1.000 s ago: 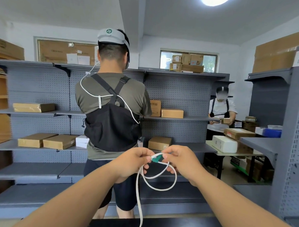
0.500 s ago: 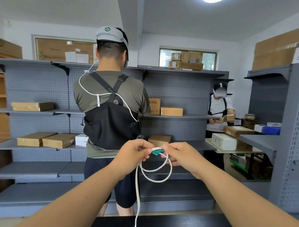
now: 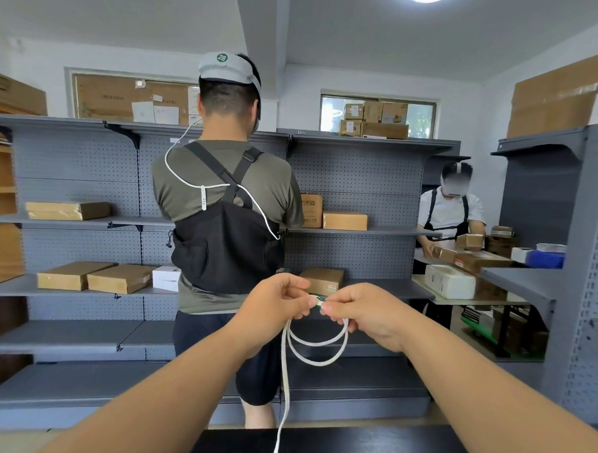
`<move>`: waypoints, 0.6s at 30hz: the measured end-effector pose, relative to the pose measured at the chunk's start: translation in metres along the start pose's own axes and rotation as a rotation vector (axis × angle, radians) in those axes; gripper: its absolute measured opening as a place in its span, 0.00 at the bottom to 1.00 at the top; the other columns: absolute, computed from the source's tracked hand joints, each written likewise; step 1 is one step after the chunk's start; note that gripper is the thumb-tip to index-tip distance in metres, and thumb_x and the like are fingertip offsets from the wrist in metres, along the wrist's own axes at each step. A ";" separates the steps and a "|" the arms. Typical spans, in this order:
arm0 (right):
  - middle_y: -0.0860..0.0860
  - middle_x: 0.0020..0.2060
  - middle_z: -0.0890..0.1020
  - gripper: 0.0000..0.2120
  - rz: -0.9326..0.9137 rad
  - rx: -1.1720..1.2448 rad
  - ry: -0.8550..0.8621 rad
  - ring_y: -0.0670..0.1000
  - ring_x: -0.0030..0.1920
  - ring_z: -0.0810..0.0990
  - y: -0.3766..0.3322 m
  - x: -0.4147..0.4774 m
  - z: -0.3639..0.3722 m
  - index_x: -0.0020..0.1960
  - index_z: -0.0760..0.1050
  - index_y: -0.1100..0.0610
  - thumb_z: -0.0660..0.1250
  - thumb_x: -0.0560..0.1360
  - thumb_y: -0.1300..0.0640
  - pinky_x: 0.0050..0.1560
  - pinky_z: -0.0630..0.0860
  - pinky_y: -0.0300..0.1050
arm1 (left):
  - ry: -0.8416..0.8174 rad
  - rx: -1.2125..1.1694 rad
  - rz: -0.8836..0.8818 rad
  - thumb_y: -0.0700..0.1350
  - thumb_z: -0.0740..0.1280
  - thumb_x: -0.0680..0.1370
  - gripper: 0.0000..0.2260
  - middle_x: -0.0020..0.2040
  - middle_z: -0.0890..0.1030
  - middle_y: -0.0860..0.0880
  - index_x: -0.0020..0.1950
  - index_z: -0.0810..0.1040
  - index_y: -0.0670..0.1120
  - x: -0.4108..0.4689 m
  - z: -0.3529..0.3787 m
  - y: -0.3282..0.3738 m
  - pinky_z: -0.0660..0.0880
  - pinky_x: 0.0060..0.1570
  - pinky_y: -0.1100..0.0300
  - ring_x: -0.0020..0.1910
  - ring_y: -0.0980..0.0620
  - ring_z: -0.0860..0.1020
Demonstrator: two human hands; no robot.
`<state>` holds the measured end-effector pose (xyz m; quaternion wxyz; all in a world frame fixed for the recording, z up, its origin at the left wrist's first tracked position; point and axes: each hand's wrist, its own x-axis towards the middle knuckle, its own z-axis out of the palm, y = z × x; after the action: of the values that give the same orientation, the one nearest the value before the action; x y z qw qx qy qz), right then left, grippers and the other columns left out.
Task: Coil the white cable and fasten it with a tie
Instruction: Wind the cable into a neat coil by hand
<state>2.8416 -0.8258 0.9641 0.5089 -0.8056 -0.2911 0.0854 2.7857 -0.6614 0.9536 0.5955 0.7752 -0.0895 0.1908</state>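
Grey shelves [image 3: 359, 230] behind | left hand [image 3: 276, 302] and right hand [image 3: 365, 313] pinch green tie [image 3: 318, 305] on white cable [image 3: 316, 347] loops | tail hangs to near desk [image 3: 366, 448]

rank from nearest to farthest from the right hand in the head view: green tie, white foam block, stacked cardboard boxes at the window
1. Green tie, pinched at the right hand fingertips.
2. White foam block, on the table to the right.
3. Stacked cardboard boxes, high on the top shelf by the window.
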 end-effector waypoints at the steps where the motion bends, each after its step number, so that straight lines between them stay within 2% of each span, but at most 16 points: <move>1: 0.48 0.30 0.76 0.06 -0.005 0.025 0.002 0.45 0.33 0.71 0.000 0.000 0.000 0.39 0.80 0.55 0.68 0.75 0.58 0.33 0.67 0.36 | -0.006 -0.061 -0.036 0.39 0.68 0.76 0.11 0.38 0.79 0.47 0.56 0.75 0.38 0.000 0.000 -0.002 0.76 0.38 0.67 0.34 0.54 0.76; 4: 0.48 0.28 0.75 0.06 0.003 0.142 0.038 0.45 0.32 0.71 0.001 0.000 -0.001 0.40 0.80 0.56 0.68 0.75 0.61 0.32 0.67 0.36 | -0.084 -0.221 -0.156 0.43 0.64 0.78 0.10 0.34 0.78 0.47 0.53 0.77 0.37 -0.003 -0.001 -0.008 0.74 0.38 0.64 0.33 0.54 0.76; 6: 0.48 0.29 0.76 0.05 0.006 0.204 0.070 0.46 0.33 0.71 0.001 0.000 -0.003 0.41 0.80 0.57 0.68 0.75 0.61 0.33 0.67 0.37 | -0.156 -0.337 -0.216 0.44 0.66 0.76 0.09 0.33 0.78 0.48 0.49 0.76 0.38 -0.006 -0.005 -0.013 0.75 0.38 0.65 0.34 0.53 0.77; 10: 0.50 0.32 0.75 0.05 0.008 0.274 0.130 0.48 0.36 0.71 0.002 0.002 -0.003 0.47 0.81 0.60 0.67 0.76 0.59 0.35 0.69 0.39 | -0.233 -0.523 -0.237 0.37 0.73 0.68 0.09 0.36 0.80 0.44 0.43 0.75 0.40 -0.011 -0.007 -0.018 0.76 0.39 0.64 0.34 0.52 0.79; 12: 0.50 0.33 0.75 0.07 0.000 0.323 0.154 0.49 0.38 0.72 0.000 0.003 -0.003 0.48 0.80 0.61 0.66 0.76 0.59 0.38 0.70 0.40 | -0.204 -0.578 -0.201 0.36 0.72 0.67 0.08 0.37 0.81 0.42 0.41 0.75 0.41 -0.010 -0.004 -0.020 0.75 0.42 0.62 0.36 0.51 0.78; 14: 0.50 0.33 0.75 0.07 -0.017 0.369 0.168 0.49 0.39 0.72 -0.001 0.003 -0.001 0.47 0.81 0.60 0.66 0.76 0.59 0.40 0.71 0.41 | -0.119 -0.608 -0.158 0.36 0.68 0.73 0.04 0.35 0.80 0.43 0.39 0.76 0.41 -0.008 -0.001 -0.021 0.75 0.47 0.59 0.40 0.48 0.79; 15: 0.50 0.33 0.76 0.07 -0.025 0.380 0.179 0.49 0.39 0.72 -0.001 0.004 0.000 0.47 0.81 0.60 0.66 0.76 0.58 0.41 0.71 0.41 | -0.071 -0.609 -0.138 0.37 0.65 0.77 0.06 0.33 0.79 0.44 0.39 0.76 0.41 -0.006 0.000 -0.022 0.76 0.49 0.58 0.41 0.48 0.80; 18: 0.50 0.34 0.77 0.07 -0.031 0.377 0.207 0.48 0.38 0.73 -0.001 0.004 0.002 0.46 0.81 0.59 0.66 0.77 0.58 0.43 0.70 0.42 | 0.041 -0.584 -0.085 0.40 0.60 0.80 0.07 0.31 0.75 0.47 0.47 0.76 0.40 -0.005 0.004 -0.019 0.78 0.48 0.59 0.38 0.51 0.78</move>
<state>2.8433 -0.8213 0.9649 0.6790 -0.6961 -0.2285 0.0470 2.7891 -0.6606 0.9340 0.8025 0.5701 -0.0958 0.1476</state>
